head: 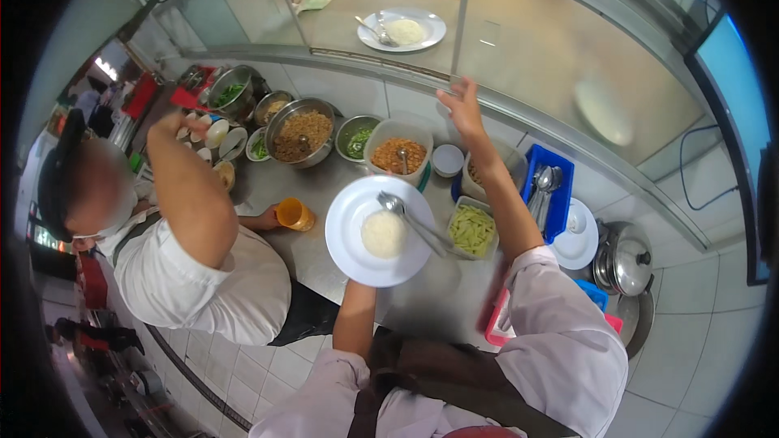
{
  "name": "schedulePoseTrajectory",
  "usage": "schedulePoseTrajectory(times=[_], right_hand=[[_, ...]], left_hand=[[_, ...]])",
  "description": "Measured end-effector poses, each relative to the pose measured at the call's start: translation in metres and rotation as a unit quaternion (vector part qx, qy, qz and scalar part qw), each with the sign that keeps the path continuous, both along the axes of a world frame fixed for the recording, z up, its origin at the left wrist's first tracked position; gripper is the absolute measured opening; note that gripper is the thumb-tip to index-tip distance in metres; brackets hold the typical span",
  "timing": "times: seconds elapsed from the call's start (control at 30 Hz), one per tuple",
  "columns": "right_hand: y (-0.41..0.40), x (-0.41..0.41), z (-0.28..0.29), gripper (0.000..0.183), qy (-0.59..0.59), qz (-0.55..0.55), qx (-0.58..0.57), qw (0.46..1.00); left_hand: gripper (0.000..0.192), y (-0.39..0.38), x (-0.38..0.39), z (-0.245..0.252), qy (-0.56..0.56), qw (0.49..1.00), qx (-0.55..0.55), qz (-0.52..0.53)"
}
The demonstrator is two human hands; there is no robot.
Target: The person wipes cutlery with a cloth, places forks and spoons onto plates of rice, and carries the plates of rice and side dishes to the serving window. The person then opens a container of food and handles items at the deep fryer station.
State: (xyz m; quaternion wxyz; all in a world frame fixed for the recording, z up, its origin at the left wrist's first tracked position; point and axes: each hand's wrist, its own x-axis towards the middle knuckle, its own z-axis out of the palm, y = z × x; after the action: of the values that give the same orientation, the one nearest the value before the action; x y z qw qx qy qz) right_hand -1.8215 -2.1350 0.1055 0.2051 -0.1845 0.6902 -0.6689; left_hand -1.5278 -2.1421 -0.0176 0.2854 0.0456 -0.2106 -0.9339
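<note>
A white plate (350, 243) with a round mound of white rice (383, 235), a spoon and a fork (426, 231) lies over my left forearm. My left hand is mostly hidden beneath this plate, with only a trace of fingers at its far rim. Raised with fingers apart, my right hand (464, 111) is near the glass window's frame and holds nothing. Beyond the glass, another white plate (430, 29) bears rice, a spoon and a fork. Below my right hand are a small white bowl (448, 160) and a container of sliced green vegetables (473, 230).
A co-worker (207, 280) at the left holds an orange cup (295, 215). Metal bowls, including one of brown minced food (302, 137), line the wall. A blue cutlery tray (549, 194), lidded pot (630, 258) and pink tray (500, 319) stand at the right.
</note>
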Motion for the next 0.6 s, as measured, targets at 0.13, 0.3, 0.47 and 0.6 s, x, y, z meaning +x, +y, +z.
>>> schedulePoseTrajectory(times=[0.13,0.3,0.47,0.6], right_hand=[[0.028,-0.026,0.008,0.040,0.372,0.092,-0.021,0.923],[0.002,-0.060,0.038,0.021,0.796,0.095,0.312,0.510],[0.018,-0.066,0.038,0.023,0.796,0.150,0.434,0.394],[0.058,-0.073,0.040,0.019,0.788,0.131,0.419,0.431]], left_hand=[[0.050,-0.016,-0.047,-0.008,0.028,0.999,-0.013,-0.025],[0.048,0.015,-0.082,0.011,0.043,0.998,0.007,-0.043],[0.046,-0.002,-0.116,0.026,0.056,0.998,0.014,-0.016],[0.049,-0.019,-0.142,-0.005,0.028,0.999,0.015,-0.004]])
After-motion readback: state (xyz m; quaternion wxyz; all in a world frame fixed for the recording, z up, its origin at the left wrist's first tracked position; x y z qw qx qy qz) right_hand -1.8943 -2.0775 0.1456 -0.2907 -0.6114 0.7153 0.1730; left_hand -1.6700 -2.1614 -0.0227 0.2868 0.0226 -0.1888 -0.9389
